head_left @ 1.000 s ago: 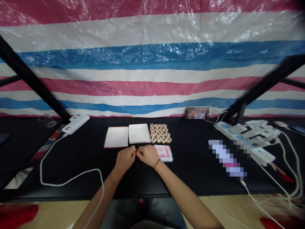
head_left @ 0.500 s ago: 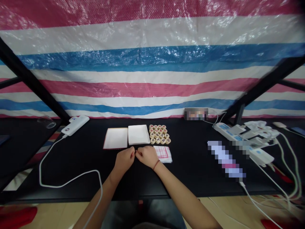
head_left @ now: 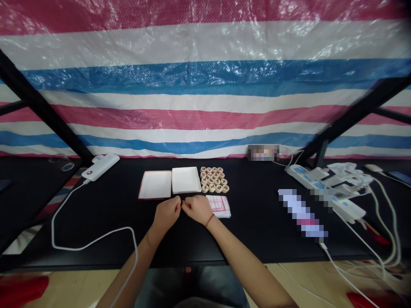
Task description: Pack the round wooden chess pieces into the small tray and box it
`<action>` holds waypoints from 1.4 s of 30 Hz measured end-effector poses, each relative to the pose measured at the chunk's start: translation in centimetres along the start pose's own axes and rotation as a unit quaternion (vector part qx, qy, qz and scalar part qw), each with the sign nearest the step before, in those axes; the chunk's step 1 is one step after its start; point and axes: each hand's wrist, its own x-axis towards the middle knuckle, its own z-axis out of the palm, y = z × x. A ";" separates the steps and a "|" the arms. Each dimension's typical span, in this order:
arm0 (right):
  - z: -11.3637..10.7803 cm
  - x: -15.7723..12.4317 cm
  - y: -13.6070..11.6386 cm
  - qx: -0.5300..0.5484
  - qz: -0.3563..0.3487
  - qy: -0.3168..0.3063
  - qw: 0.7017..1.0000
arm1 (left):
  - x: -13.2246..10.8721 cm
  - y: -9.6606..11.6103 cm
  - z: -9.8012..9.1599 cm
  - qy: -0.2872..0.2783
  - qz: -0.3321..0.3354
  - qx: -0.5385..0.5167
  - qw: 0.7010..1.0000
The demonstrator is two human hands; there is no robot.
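My left hand is closed in a fist on the black table, just in front of a shallow open box part with a white inside and dark red edge. Beside it my right hand, also a fist, wears a thin red band at the wrist. Nothing shows in either fist. A second white tray lies behind the hands, touching the first part. To its right, round game pieces with red and black characters form a block of rows. A folded white cloth with red lines lies right of my right hand.
A white power bank with a long cable stands at the left on the black table. At the right are a blurred-out phone-like object and a power strip with plugs. A striped sheet hangs behind.
The view has shifted very slightly; the hands and objects keep the same places relative to each other.
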 end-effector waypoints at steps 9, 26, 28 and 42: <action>0.3 -0.1 0.2 0.010 -0.001 0.010 1.000 | 0.0 0.0 0.0 0.003 0.000 -0.010 1.000; 0.3 -0.2 0.2 0.017 -0.002 0.012 1.000 | -0.1 -0.1 0.1 0.006 0.004 -0.005 1.000; 0.3 -0.2 0.2 0.018 -0.003 0.015 1.000 | -0.1 -0.2 0.1 0.003 0.001 -0.006 1.000; 0.1 -0.3 0.2 0.017 -0.005 0.012 1.000 | -0.1 -0.2 0.2 -0.001 0.006 -0.002 1.000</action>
